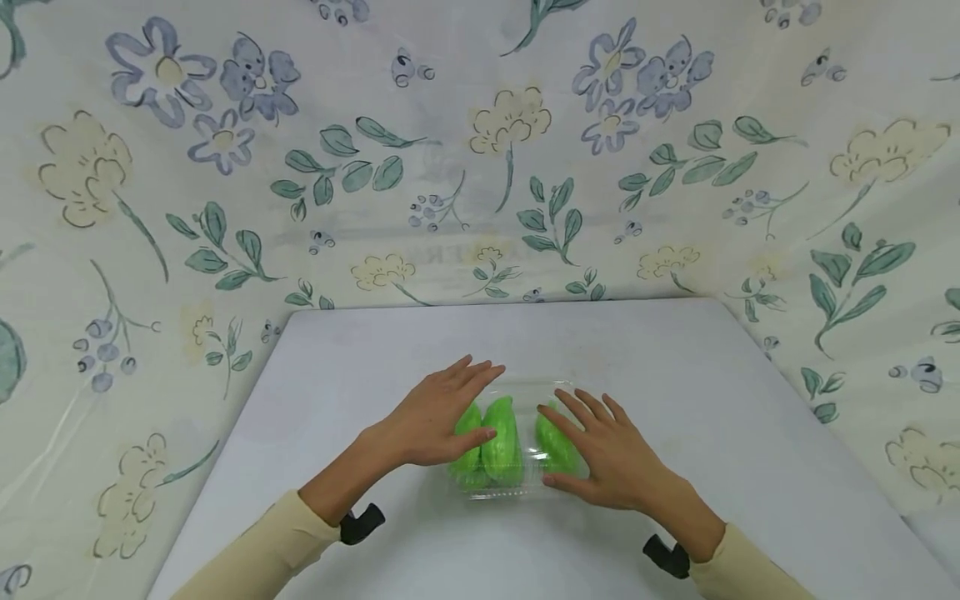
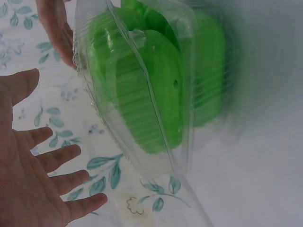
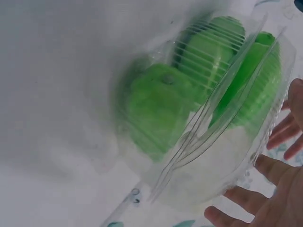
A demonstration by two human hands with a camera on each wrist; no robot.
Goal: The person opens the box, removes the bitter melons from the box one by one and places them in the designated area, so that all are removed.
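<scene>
A clear plastic clamshell box (image 1: 528,417) lies on the table with three pale green, oblong vegetables in it. Two of them, including the middle vegetable (image 1: 504,446), lie side by side at the left; the right vegetable (image 1: 551,442) is partly hidden by my right hand. Over the box's left part is my left hand (image 1: 431,421), fingers extended, holding nothing. My right hand (image 1: 611,458) is spread at the box's right side, its fingers straight. In the right wrist view, fingertips (image 3: 231,191) are right at the lid (image 3: 213,175), whose rim stands slightly apart from the base's.
The white table (image 1: 360,358) extends around the box. Behind and beside it hangs a floral cloth (image 1: 450,183). Black wrist bands show at the left wrist (image 1: 362,525) and right wrist (image 1: 666,556), below cream sleeves.
</scene>
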